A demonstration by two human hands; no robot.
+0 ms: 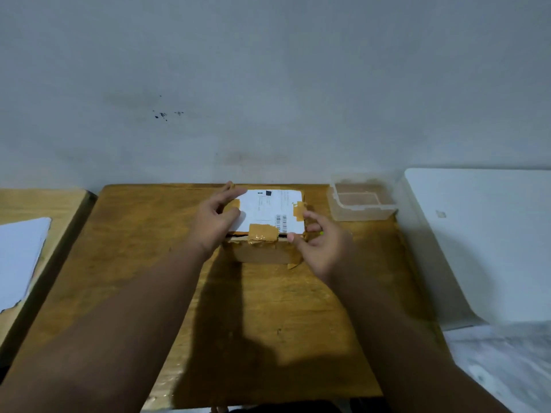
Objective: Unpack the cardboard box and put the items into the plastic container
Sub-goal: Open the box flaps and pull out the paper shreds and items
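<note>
A small cardboard box (262,251) stands at the back middle of the wooden table (268,308). Its top flaps are down, with a white shipping label and patches of brown tape on them. My left hand (216,222) rests on the box's left top edge, fingers spread over the label's corner. My right hand (320,242) is at the box's right front corner, fingers apart, fingertips touching the top edge. An empty clear plastic container (362,199) sits at the table's back right corner, right of the box. What the box holds is hidden.
A grey wall rises right behind the table. A second wooden surface (35,204) with a white sheet (21,257) lies to the left. A white slab-like object (483,242) leans at the right, above crumpled white plastic (507,362).
</note>
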